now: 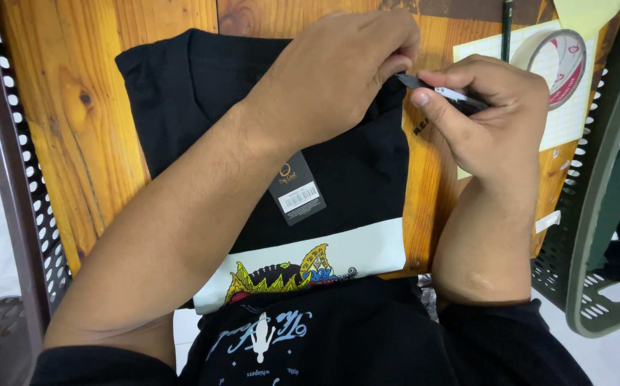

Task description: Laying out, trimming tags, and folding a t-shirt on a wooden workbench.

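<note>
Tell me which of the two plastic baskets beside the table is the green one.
The green basket stands on the right of the wooden table, near the right hand. The basket on the left is dark brown instead.

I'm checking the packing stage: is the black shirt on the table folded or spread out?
Folded: the black shirt lies as a compact rectangle with straight edges, its hang tag on top.
</note>
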